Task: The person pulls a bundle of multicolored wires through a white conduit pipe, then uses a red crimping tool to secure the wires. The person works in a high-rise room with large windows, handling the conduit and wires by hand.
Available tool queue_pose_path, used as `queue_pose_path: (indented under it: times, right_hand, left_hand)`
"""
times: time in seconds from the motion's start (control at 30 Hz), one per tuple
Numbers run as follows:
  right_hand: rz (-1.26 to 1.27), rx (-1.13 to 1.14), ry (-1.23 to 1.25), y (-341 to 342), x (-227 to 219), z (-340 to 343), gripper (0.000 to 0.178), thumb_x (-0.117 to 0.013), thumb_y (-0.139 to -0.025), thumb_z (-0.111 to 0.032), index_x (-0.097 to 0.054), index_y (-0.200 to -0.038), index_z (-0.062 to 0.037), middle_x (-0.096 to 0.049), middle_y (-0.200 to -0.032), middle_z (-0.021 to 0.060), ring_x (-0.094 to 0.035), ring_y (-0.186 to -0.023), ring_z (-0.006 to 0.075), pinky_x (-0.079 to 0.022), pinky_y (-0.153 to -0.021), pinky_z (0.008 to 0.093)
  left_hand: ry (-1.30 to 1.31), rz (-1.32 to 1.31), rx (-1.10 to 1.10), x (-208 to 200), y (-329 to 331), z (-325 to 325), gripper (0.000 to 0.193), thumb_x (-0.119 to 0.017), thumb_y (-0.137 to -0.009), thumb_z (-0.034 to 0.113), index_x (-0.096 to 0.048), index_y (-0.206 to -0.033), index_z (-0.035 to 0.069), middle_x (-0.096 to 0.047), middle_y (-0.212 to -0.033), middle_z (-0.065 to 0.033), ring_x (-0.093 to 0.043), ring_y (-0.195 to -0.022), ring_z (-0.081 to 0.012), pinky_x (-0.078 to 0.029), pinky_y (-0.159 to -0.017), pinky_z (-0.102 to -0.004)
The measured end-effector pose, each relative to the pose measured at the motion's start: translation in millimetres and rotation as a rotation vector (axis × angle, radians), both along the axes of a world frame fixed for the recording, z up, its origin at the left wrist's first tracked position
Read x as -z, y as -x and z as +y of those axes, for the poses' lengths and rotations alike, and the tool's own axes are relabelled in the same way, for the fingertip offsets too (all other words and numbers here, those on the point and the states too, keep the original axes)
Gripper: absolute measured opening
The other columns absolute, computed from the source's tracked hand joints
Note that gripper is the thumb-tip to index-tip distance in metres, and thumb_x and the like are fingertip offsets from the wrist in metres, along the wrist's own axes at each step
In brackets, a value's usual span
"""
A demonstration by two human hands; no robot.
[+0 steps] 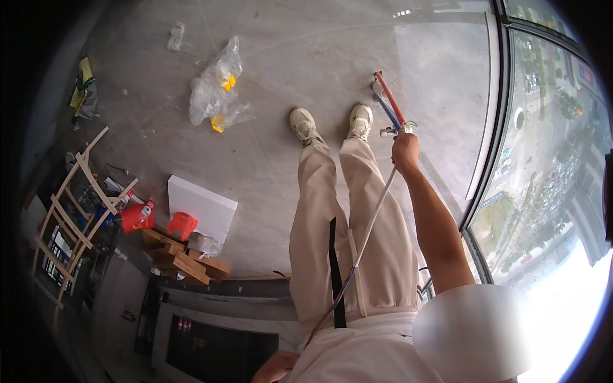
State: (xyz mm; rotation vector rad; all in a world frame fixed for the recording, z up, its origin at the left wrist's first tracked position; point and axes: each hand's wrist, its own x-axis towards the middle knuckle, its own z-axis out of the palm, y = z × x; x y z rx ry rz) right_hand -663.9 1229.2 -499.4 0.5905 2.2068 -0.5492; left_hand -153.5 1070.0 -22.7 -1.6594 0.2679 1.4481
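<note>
My right hand [405, 152] is closed round the top of a bundle where a red pipe [391, 99] and a blue pipe [385, 112] rise from the floor near the window. A pale grey cable [377, 217] runs from that fist down across my trousers, with thin red and blue wires [341, 290] at its lower stretch. Beside the fist sits a small metal fitting [387, 132]. Near my hip at the lower edge is my left hand [276, 366], close to where the wires pass out of sight; its fingers are mostly hidden.
Tall window panes [543, 147] line the right side. Crumpled clear plastic [220, 89] lies on the grey floor [287, 51]. To the left are a wooden ladder-like frame [83, 166], a white board [207, 204], red containers [182, 225] and wooden blocks [179, 260].
</note>
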Motion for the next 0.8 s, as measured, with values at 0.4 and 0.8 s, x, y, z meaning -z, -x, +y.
queue_pose_path:
  times: [0.4, 0.8]
  right_hand:
    - [-0.041, 0.059, 0.002, 24.4, 11.8, -6.5, 0.042, -0.044, -0.102, -0.025, -0.055, -0.079, 0.0082, -0.061, -0.063, 0.0181, -0.062, -0.046, 0.0295, -0.047, -0.041, 0.0445]
    - [-0.125, 0.727, 0.362, -11.7, 13.1, -1.1, 0.037, -0.042, -0.109, -0.034, -0.057, -0.095, -0.0024, -0.042, -0.062, -0.0005, -0.037, -0.045, 0.0119, -0.033, -0.041, 0.0294]
  left_hand:
    - [-0.223, -0.127, -0.243, 15.9, -38.1, 7.9, 0.022, -0.071, -0.095, 0.015, -0.075, -0.100, -0.005, -0.070, -0.083, -0.0060, -0.061, -0.069, -0.0131, -0.047, -0.064, -0.0308]
    - [-0.107, -0.086, -0.244, 22.9, -43.2, -11.3, 0.023, -0.069, -0.097, 0.017, -0.069, -0.086, -0.003, -0.060, -0.075, -0.0002, -0.049, -0.063, -0.0057, -0.036, -0.058, -0.0225]
